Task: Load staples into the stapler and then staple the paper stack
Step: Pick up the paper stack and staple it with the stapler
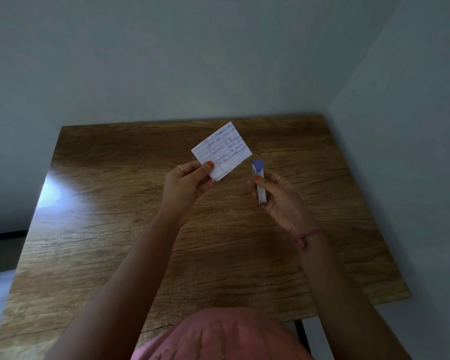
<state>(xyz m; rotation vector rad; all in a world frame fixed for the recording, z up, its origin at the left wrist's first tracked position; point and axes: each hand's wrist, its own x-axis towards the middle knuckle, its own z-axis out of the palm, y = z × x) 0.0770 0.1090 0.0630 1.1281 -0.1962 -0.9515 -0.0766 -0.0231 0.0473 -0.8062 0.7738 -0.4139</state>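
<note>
My left hand [186,181] pinches the lower corner of a small stack of lined, handwritten paper [222,149], holding it up above the wooden table [115,203]. My right hand [279,197] grips a small blue and silver stapler [259,181], held upright with its blue end on top, to the right of the paper and apart from it. Whether the stapler holds staples cannot be seen.
The table stands against a grey wall at the back and close to a wall on the right. Its black metal leg [303,336] shows at the front right. A pink garment [218,339] fills the bottom edge.
</note>
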